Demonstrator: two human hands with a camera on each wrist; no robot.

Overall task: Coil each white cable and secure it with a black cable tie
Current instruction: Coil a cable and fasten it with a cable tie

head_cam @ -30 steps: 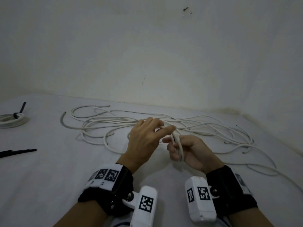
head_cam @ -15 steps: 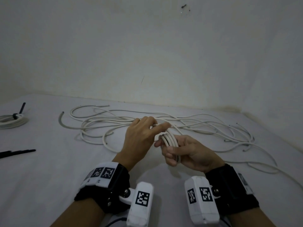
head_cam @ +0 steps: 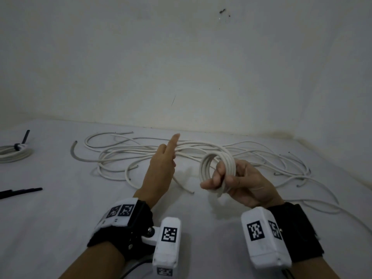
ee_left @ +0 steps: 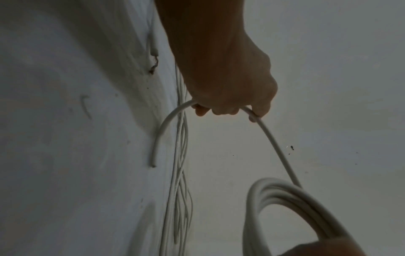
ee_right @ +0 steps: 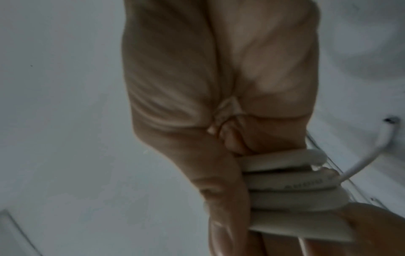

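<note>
My right hand (head_cam: 229, 182) grips a small coil of white cable (head_cam: 213, 168) and holds it upright above the table. The right wrist view shows several turns of the coil (ee_right: 285, 181) clamped between thumb and fingers. My left hand (head_cam: 165, 160) is to the left of the coil, index finger pointing up. In the left wrist view its curled fingers (ee_left: 223, 109) grip the coil's loose strand (ee_left: 276, 149), whose cut end (ee_left: 153, 162) hangs past the hand. A tangle of loose white cables (head_cam: 141, 154) lies behind both hands.
One tied coil (head_cam: 14, 155) with a black tie (head_cam: 25, 136) sits at the far left. Spare black cable ties (head_cam: 20, 192) lie near the left edge. The white table (head_cam: 60, 228) meets a wall at the back and right.
The hands have parted. My right hand turned the coil to show its ring and moved right. My left hand drew the loose strand up and to the left.
</note>
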